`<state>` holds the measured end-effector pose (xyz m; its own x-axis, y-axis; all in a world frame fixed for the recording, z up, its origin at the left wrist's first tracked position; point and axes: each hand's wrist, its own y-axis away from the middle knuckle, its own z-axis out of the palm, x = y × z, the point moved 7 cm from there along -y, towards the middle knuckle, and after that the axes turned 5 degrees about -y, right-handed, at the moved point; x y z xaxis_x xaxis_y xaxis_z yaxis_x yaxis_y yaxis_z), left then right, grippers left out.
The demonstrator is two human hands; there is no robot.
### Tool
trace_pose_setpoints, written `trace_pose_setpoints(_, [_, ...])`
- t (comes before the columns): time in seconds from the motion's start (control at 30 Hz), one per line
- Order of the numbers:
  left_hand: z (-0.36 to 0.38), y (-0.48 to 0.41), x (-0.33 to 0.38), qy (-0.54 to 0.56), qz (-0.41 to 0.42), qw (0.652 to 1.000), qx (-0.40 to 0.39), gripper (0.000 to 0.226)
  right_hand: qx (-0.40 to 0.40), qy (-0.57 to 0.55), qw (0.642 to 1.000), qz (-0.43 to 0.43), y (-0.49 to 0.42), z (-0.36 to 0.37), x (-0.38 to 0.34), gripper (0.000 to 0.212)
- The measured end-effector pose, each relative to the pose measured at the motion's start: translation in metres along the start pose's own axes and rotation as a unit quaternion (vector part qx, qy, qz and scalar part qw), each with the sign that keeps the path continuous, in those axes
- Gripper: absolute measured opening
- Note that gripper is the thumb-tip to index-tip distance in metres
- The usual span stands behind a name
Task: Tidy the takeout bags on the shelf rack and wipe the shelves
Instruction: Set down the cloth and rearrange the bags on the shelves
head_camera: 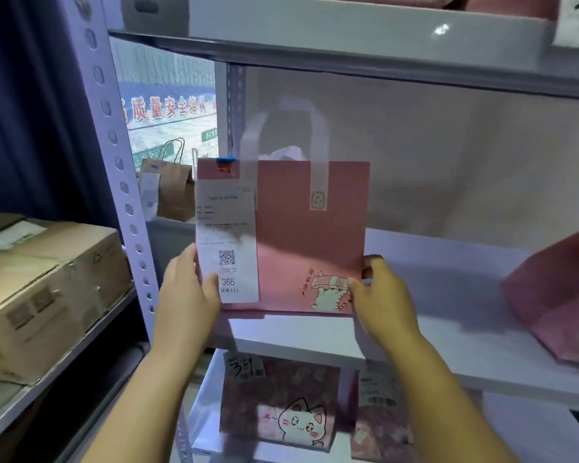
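left hand (188, 290) — grip holding pink bag (301, 242) | right hand (381, 295) — grip holding its other edge

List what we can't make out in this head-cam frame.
All head view:
- Contents of the pink bag: hidden by its own front panel.
- Small print on its receipt: blurred; only 366 reads.
- Fingers of the left hand and right hand behind the bag: hidden by it.
- The second pink bag: cut off by the right edge.
- The brown paper bag: partly behind the held bag.
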<state>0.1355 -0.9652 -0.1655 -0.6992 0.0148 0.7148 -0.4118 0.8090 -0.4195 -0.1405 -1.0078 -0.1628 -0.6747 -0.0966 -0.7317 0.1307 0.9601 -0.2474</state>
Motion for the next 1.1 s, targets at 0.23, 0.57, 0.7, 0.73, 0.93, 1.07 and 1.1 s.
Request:
trace_pose_setpoints(0.23, [-0.004, 0.017, 0.018, 0.061, -0.002, 0.998, -0.017, 0.022, 0.052, -0.024, 0.998, -0.001, 0.017, -0.034, 0.018, 0.016])
trace_pose_setpoints(0.57, [-0.014, 0.093, 0.057, 0.121, -0.012, 0.992, -0.023, 0.020, 0.060, -0.032, 0.997, -0.046, 0.083, -0.102, 0.050, 0.016])
trace_pose_setpoints(0.7, [-0.018, 0.140, 0.074, 0.120, -0.011, 0.992, -0.022, 0.025, 0.036, -0.026, 0.997, -0.070, 0.116, -0.136, 0.069, 0.030])
trace_pose_setpoints(0.73, [-0.019, 0.154, 0.078, 0.120, -0.013, 0.992, -0.023, 0.027, 0.027, -0.028, 0.997, -0.071, 0.125, -0.145, 0.076, 0.035])
trace_pose_setpoints(0.93, [-0.012, 0.249, 0.121, 0.149, -0.005, 0.988, -0.052, 0.048, 0.009, -0.021, 0.997, -0.070, 0.186, -0.206, 0.133, 0.044])
trace_pose_setpoints(1.07, [0.007, 0.311, 0.151, 0.134, -0.005, 0.987, -0.083, 0.052, -0.001, -0.024, 0.999, -0.030, 0.226, -0.242, 0.188, 0.040])
trace_pose_setpoints(1.1, [0.015, 0.324, 0.157, 0.136, -0.008, 0.986, -0.097, 0.052, -0.006, -0.020, 1.000, -0.020, 0.234, -0.251, 0.202, 0.039])
